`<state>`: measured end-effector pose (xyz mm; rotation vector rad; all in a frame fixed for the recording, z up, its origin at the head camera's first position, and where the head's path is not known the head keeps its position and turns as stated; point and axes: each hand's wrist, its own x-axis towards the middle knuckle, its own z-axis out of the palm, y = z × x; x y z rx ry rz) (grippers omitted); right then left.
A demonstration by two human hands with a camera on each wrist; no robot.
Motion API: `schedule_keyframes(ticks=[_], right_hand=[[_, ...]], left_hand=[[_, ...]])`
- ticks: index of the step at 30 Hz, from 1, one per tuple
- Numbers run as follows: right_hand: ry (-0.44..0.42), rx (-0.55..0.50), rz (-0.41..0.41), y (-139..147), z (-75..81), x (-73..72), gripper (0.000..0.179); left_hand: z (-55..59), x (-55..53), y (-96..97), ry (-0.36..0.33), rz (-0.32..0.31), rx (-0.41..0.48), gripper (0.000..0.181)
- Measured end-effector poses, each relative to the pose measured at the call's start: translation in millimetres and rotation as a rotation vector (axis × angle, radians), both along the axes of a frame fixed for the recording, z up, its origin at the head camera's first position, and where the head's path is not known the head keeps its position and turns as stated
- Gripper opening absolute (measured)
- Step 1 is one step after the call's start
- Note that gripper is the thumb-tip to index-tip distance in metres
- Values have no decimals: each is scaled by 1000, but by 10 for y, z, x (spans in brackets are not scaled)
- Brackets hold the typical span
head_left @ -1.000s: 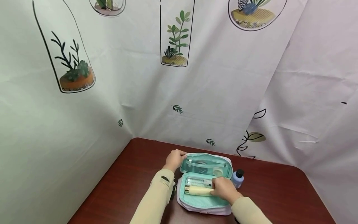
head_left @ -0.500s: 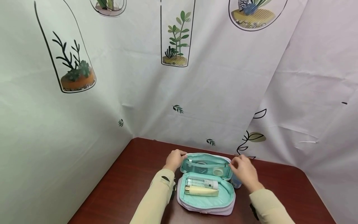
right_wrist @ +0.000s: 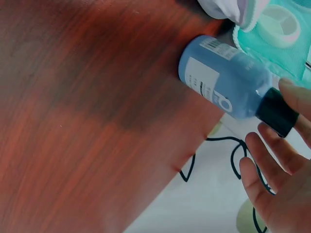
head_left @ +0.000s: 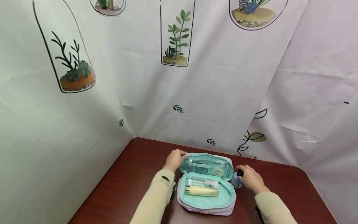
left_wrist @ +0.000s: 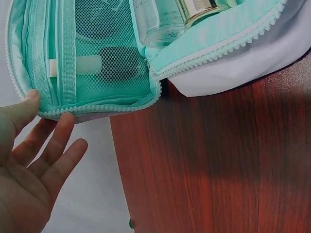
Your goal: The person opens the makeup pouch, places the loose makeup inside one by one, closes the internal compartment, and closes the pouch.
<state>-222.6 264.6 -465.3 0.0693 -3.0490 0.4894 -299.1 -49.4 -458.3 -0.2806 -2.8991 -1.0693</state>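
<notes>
My left hand (head_left: 174,161) pinches the left edge of the raised lid of a toiletry bag (head_left: 186,210), thumb inside the rim and fingertips behind it in the left wrist view. The bag lies unzipped, mint green inside. In its lower half are a clear bottle (head_left: 199,182) with a white cap and a pale yellow tube (head_left: 203,191) with a gold cap. Right of the bag, my right hand (head_left: 252,179) holds the black cap (right_wrist: 277,112) of a blue bottle (right_wrist: 224,76) between thumb and fingers. The bottle stands beside the lid.
Behind the lid's mesh pocket sit a dark-capped small item (left_wrist: 119,63) and a round white item (right_wrist: 278,25). The brown table (head_left: 134,183) meets a white printed cloth backdrop (head_left: 145,93) along its back edge.
My right hand has left the yellow tube, now lying in the bag, moved up and right, then come down onto the blue bottle's cap. The left hand has stayed on the lid.
</notes>
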Motion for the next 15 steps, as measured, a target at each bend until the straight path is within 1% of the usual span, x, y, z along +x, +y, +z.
schedule_keyframes(ticks=[2, 5, 8, 11, 15], right_hand=[[-9, -5, -4, -8, -17, 3, 36], [2, -4, -4, -3, -26, 12, 33], [13, 2, 8, 14, 18, 12, 32], [-2, -6, 14, 25, 131, 11, 30], [-22, 4, 23, -6, 360, 13, 23]], left_hand=[[-8, -2, 2, 0, -1, -1, 26], [-16, -6, 5, -6, -2, -1, 26], [-14, -2, 5, -15, 2, -1, 26], [-6, 1, 2, -20, 2, 5, 27], [8, -4, -4, -18, 4, 6, 27]])
